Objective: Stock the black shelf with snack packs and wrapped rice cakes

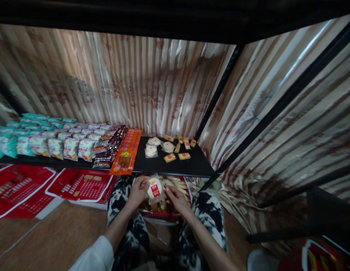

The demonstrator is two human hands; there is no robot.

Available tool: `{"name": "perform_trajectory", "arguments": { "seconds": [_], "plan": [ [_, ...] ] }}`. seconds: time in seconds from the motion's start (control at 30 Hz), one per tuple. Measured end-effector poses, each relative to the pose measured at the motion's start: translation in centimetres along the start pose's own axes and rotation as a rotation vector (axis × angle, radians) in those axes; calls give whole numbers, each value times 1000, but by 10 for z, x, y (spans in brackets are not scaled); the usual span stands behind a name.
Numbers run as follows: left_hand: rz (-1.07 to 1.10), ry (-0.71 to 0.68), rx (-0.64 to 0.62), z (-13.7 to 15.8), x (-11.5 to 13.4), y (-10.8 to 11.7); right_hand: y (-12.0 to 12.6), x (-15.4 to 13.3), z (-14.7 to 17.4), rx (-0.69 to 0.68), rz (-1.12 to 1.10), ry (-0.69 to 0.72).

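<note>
Between my hands, over a red basket (160, 215), is a round white cracker packet (154, 189) in a clear wrapper with a red and yellow label. My left hand (137, 192) pinches its left edge. My right hand (177, 199) has its fingers closed at the wrapper's right side. More wrapped snacks (163, 205) lie in the basket below, partly hidden by my hands. On the black shelf (146, 165) just ahead sit several white round packets (151, 150) and small yellow packets (184, 156) with red labels.
An orange snack bag (125, 152) overhangs the shelf's front edge. Left of it are dark red packets (107, 148) and rows of white and teal bags (47, 145). Red baskets (81, 184) stand below left. A black post (228, 158) rises right, before a striped curtain (163, 86).
</note>
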State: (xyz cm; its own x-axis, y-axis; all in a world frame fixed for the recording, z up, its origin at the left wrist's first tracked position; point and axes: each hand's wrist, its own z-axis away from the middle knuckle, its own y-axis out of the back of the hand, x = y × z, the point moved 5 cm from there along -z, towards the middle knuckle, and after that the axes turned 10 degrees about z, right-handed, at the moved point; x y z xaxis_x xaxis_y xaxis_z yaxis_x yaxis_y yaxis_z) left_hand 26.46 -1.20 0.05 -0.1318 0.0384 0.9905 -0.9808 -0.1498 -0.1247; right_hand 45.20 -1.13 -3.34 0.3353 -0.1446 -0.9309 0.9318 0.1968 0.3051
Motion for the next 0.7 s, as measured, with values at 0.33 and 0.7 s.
{"name": "perform_trajectory", "arguments": {
  "seconds": [0.33,0.7],
  "plan": [
    [79,25,-54,-37,9,-15,-12,-35,-25,-86,-176,52],
    [190,30,-3,-65,17,-22,4,-61,-57,-74,-66,43]
  ]
}}
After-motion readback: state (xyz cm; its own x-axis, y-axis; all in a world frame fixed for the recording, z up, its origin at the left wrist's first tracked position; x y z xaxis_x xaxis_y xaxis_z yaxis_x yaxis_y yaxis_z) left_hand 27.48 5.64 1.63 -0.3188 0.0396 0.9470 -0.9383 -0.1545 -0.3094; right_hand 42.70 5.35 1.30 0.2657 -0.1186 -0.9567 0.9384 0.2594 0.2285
